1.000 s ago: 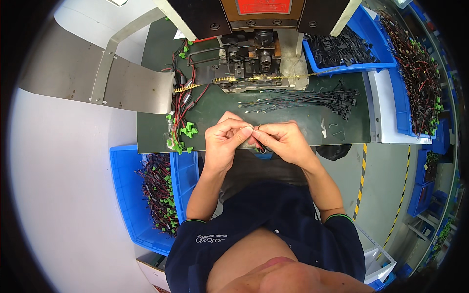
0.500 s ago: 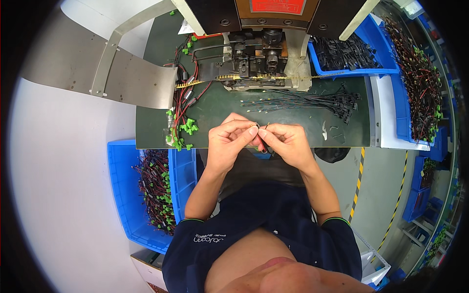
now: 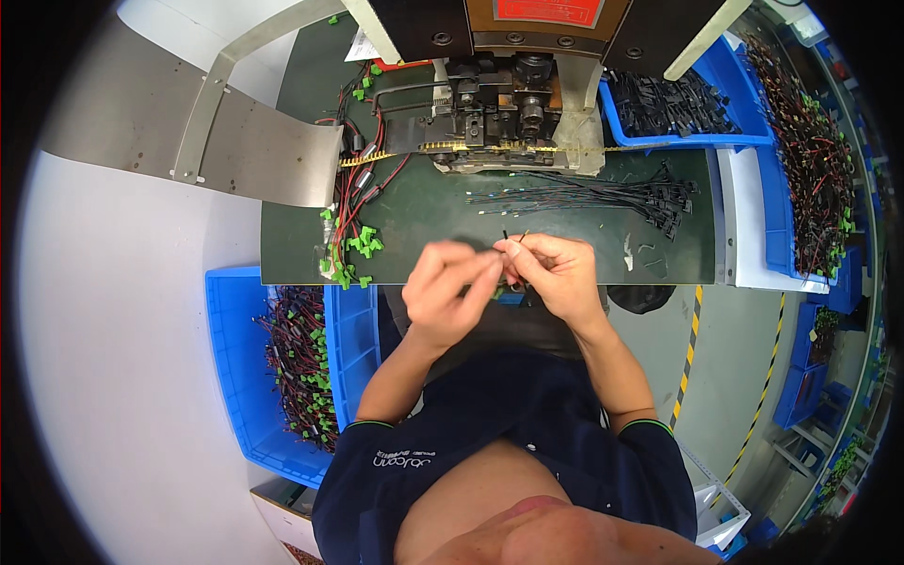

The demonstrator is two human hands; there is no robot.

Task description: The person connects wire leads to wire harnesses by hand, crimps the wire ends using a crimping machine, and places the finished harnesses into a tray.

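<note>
Right hand (image 3: pixel 565 270): thumb and forefinger pinched tight on thin wires (image 3: pixel 524 235), two dark ends poking out past the fingertips, free. Left hand (image 3: pixel 443 294): blurred, fingers bent, thumb and forefinger close together right at the right fingertips; can't tell from here if it grips anything. The wires sit between the hands, near the front edge of the table (image 3: pixel 414 218). Red shows under the right fingers, a bit of green lower down; can't tell if that's the same piece.

Progress, my read: one piece mid-handling, its ends loose and well apart from the press (image 3: pixel 504 108). Whether the tips are finished is too small to tell.

Just beyond the hands, black leads (image 3: pixel 612 195) lie fanned out, tips to the left, black housings to the right; nobody touching them, so likely left to do. To the left, red-black harnesses (image 3: pixel 363 193) with green connectors lie in a heap; maybe done, can't confirm. A yellowish strip (image 3: pixel 363 161) runs across the press front, under the metal guide (image 3: pixel 250 155) side.

Further out: right bin (image 3: pixel 692 141) holds black leads; outer bin (image 3: pixel 789 212) is heaped with red-black wires and green bits; left bin (image 3: pixel 235 367), below the table, holds lots more. Small scraps (image 3: pixel 628 250) at the table's right.
</note>
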